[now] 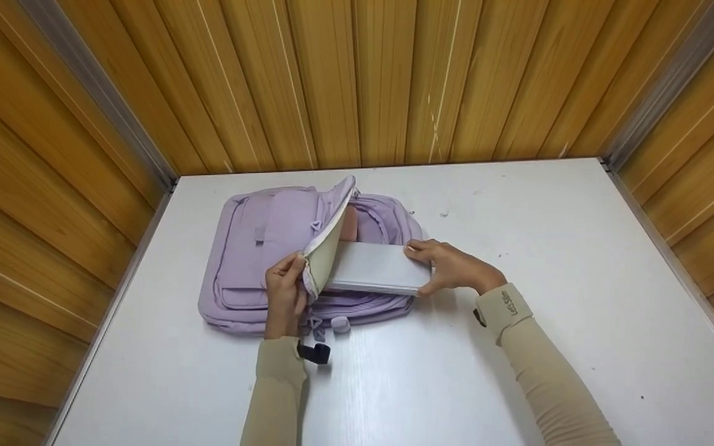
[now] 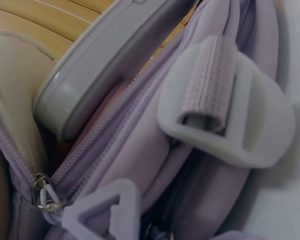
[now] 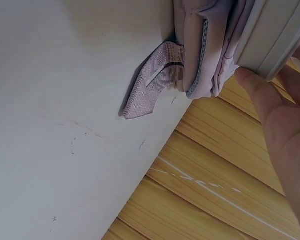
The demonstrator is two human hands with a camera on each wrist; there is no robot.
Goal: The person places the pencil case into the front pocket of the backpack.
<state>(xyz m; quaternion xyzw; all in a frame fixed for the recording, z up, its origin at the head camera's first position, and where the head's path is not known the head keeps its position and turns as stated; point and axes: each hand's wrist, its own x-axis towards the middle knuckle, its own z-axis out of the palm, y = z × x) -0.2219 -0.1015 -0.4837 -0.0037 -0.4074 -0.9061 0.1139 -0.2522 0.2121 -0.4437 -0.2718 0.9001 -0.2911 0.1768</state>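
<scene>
A lilac backpack [image 1: 245,248] lies flat on a white table, its front flap lifted along an unzipped opening. At the flap's near edge, my left hand [image 1: 284,291] pinches the fabric and holds it up. My right hand [image 1: 456,266] grips the right end of a flat white box-like case [image 1: 382,266], thumb on the near side and fingers on the far side. The case's left end is inside the opening, hidden under the flap. Beside it in the bag a pinkish-brown item [image 1: 349,224] shows. In the left wrist view the case [image 2: 85,80] slants between the zipper edges.
A triangular zipper pull [image 2: 102,210] and a pale strap buckle [image 2: 260,115] hang at the bag's near side. The white table [image 1: 549,248] extends around the bag, with wood-patterned panels [image 1: 382,80] behind and at both sides. A webbing strap [image 3: 152,82] sticks out from the bag.
</scene>
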